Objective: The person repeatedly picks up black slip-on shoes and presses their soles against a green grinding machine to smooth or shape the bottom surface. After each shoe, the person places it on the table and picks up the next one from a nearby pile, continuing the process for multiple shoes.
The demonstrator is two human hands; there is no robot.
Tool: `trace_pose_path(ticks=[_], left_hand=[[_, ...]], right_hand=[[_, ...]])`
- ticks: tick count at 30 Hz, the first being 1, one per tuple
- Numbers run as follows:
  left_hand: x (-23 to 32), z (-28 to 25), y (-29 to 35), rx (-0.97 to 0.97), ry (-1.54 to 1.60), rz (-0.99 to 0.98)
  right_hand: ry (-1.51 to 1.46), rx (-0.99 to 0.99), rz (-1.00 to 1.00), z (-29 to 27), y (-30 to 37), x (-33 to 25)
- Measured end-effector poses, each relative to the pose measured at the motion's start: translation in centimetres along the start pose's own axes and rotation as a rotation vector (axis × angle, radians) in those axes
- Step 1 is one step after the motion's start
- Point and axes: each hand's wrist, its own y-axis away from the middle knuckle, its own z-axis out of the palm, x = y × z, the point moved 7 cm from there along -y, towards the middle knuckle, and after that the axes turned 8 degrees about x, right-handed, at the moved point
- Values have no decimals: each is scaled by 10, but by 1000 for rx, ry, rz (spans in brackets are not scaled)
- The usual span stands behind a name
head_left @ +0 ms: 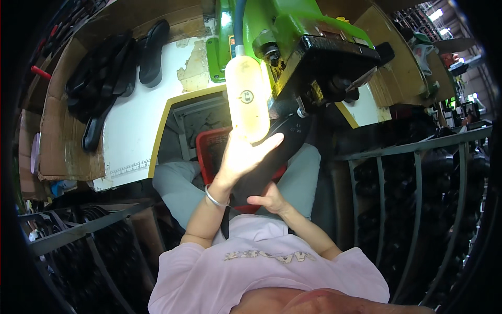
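A long black shoe sole (272, 162) slants from beneath the machine head down toward my lap. My left hand (246, 157) grips its left side, thumb stretched across the surface and the other fingers partly hidden behind the lamp. At the lower end, my right hand (270, 199) is closed on the same sole, its thumb along the edge. The upper end of the sole meets the dark head (327, 68) of a green machine (293, 13); the exact contact point is hard to make out. A glowing elongated lamp (247, 112) hangs right above my left hand.
A white worktable (133, 131) with a yellow edge lies left, bearing a pile of black soles (99, 78) and a cardboard wall (68, 152). A red basket (206, 152) sits between my knees. Metal racks (418, 193) packed with dark items flank me on both sides.
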Motion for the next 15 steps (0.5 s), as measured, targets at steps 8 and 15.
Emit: trace_pose_path(ticks=[8,15], left_hand=[[-7,0,2,-43,64,-24],[-19,3,8,-44,146,-65]], right_hand=[[46,80,30,-9,14,6],[39,109,-6,-8,11,2]])
